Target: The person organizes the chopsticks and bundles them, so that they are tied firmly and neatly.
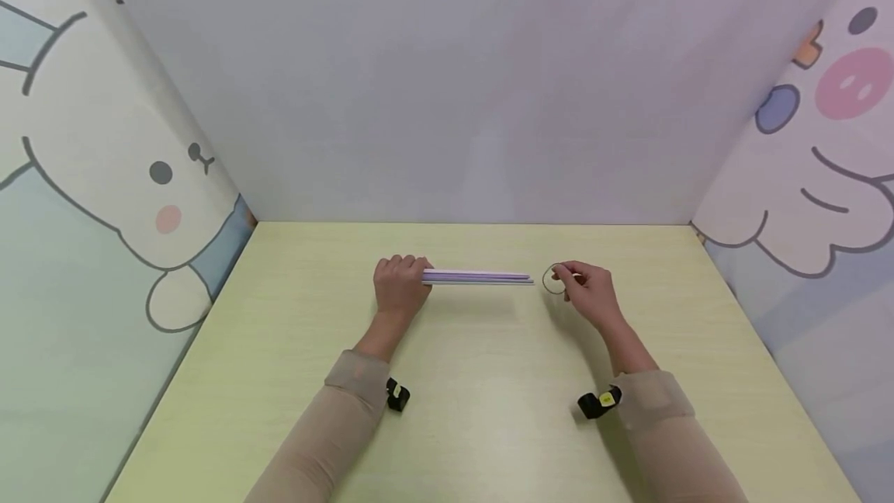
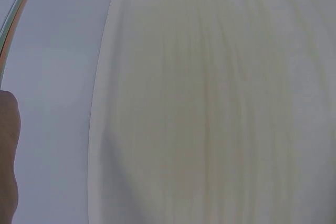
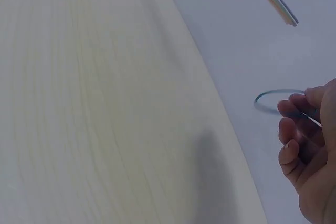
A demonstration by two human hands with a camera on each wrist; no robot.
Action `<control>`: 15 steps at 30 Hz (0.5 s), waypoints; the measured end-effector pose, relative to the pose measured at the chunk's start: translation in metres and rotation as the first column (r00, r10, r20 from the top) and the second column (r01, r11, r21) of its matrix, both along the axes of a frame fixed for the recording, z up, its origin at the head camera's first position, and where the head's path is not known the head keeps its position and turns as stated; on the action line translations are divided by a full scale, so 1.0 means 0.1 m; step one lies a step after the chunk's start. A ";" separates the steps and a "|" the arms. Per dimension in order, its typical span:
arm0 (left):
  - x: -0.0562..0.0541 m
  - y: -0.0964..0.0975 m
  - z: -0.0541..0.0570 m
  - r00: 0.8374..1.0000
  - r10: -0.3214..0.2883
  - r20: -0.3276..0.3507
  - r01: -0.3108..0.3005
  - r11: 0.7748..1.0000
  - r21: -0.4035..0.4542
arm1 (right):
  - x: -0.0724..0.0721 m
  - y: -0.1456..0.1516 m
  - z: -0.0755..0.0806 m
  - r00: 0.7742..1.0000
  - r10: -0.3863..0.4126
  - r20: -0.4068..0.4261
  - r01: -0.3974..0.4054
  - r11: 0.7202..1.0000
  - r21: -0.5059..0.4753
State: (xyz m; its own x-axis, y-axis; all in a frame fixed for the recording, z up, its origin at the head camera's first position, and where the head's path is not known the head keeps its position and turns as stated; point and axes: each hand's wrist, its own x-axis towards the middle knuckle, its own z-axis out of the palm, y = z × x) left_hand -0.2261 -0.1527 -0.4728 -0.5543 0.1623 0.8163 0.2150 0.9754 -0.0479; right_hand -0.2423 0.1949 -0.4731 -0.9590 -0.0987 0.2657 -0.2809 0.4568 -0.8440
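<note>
In the head view my left hand [image 1: 403, 286] grips a bundle of several long, thin, pale sticks [image 1: 478, 277] by one end. The bundle lies level above the table and points right; its hidden end is inside the fist. My right hand [image 1: 590, 289] pinches a thin round band [image 1: 544, 280] between thumb and fingers, just beyond the free stick tips and apart from them. The right wrist view shows the band as a greenish loop [image 3: 278, 90], with the orange, green and grey stick tips [image 3: 287, 18] above it.
Both hands are over the far half of a pale wood-look table [image 1: 454, 410]. A plain light wall [image 1: 454, 99] rises behind its back edge. Cartoon-printed panels [image 1: 105, 138] stand at both sides. Small black wrist cameras [image 1: 398, 395] hang at the sleeves.
</note>
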 end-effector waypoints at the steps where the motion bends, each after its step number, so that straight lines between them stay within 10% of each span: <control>1: 0.00 0.00 0.00 1.000 0.002 0.005 -0.002 1.000 -0.002 | 0.00 0.00 0.00 0.999 0.009 0.040 -0.009 1.000 -0.018; 15: 0.01 0.01 0.02 1.000 0.007 -0.001 -0.007 1.000 0.001 | 0.04 -0.07 0.01 0.946 0.273 0.173 -0.210 0.927 -0.312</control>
